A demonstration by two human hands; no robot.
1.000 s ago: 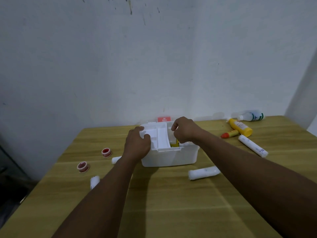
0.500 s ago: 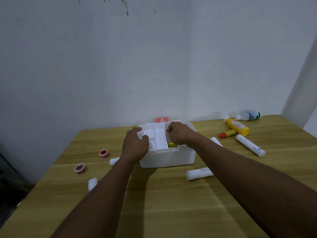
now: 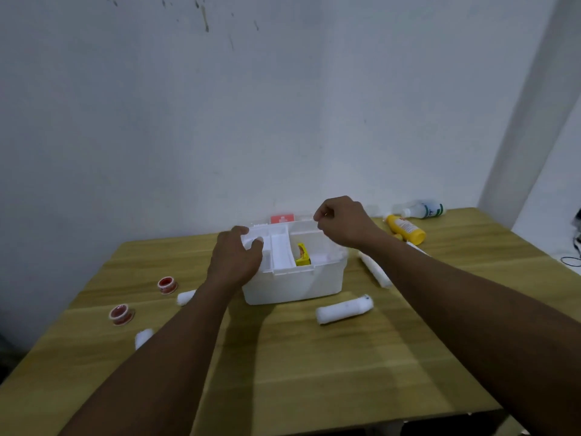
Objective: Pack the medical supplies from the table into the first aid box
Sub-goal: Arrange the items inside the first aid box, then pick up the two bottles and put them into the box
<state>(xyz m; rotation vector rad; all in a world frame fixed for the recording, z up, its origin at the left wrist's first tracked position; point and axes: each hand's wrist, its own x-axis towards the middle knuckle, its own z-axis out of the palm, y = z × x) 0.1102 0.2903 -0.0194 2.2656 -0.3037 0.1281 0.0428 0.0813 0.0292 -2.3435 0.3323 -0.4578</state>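
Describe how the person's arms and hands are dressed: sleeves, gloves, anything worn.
Both forearms are bare right down to the frame's lower edge; no sleeves show. The left hand and right hand wear no gloves. No watch, bracelet or ring is discernible, though the picture is soft.

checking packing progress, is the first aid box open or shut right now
Open: the first aid box shows its inner tray and a yellow item inside; the left hand grips its left rim.

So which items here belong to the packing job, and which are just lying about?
Job: first aid box, bandage rolls, tape rolls, yellow bottle, white bottle, yellow item inside the box.

Lying about: black cable at the table's right edge.
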